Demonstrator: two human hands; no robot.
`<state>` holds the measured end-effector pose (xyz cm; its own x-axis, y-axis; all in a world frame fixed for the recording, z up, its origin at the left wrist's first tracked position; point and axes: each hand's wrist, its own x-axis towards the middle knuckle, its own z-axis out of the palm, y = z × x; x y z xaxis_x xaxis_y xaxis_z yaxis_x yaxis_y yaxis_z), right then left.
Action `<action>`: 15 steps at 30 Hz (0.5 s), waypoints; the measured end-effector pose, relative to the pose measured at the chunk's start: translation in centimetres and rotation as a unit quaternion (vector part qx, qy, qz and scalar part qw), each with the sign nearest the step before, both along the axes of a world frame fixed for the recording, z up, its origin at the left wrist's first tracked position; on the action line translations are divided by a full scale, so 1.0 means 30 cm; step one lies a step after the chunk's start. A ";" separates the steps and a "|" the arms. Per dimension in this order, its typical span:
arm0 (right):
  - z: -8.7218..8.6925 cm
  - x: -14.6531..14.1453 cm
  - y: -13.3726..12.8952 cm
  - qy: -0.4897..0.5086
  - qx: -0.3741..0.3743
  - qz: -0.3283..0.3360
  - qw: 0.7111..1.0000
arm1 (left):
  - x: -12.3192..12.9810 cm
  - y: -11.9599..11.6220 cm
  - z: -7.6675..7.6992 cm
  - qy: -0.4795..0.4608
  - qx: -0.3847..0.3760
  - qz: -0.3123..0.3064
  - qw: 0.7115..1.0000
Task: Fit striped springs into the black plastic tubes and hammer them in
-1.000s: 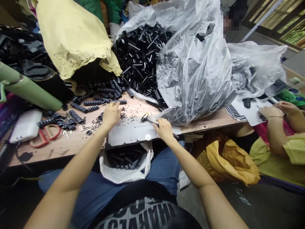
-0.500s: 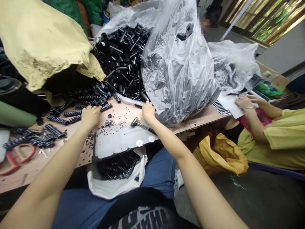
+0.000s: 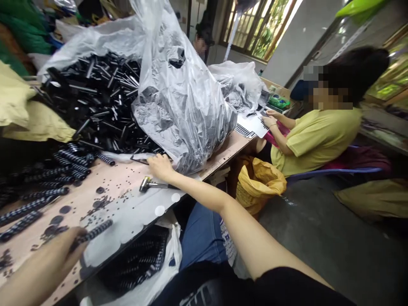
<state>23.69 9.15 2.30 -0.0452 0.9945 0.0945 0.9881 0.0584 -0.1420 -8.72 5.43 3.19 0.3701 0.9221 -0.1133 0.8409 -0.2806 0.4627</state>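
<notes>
My left hand [image 3: 68, 246] is closed around a black-and-white patterned tube [image 3: 99, 229] above the white sheet [image 3: 130, 212] at the table's front edge. My right hand [image 3: 160, 166] rests at the lower rim of the clear plastic bag [image 3: 188, 119], its fingers bent by a thin dark rod [image 3: 139, 160]; whether they grip it is too small to tell. Just below that hand a small hammer [image 3: 153, 185] lies on the sheet. Behind, a heap of black tubes [image 3: 98, 102] fills the open bag. More patterned tubes [image 3: 47, 174] lie in a pile at the left.
Below the table edge hangs a white sack [image 3: 174, 255] with patterned tubes inside. A yellow sack [image 3: 259, 182] stands to the right. Beyond it a person in a yellow shirt [image 3: 325, 136] sits at the table, hands on a sheet. Small dark discs [image 3: 65, 209] are scattered about the table.
The view has swung to the right. My left hand has come away from the pile toward the front edge with a patterned tube in it. My right hand stays by the bag's rim.
</notes>
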 end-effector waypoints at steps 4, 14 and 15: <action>0.040 -0.024 -0.043 0.118 0.025 0.031 0.992 | 0.141 -0.072 -0.053 -0.095 0.050 0.085 0.991; -0.052 -0.033 0.057 0.084 0.024 0.035 0.996 | 0.323 -0.042 -0.247 -0.036 0.232 -0.004 0.972; -0.054 -0.041 0.060 0.090 0.036 0.033 0.995 | 0.352 -0.044 -0.234 -0.017 0.234 -0.010 0.972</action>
<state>22.46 10.95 0.67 -0.0864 0.9803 0.1775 0.9410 0.1388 -0.3085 1.85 4.12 -3.84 0.3850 0.8624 0.3286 0.8193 -0.4833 0.3084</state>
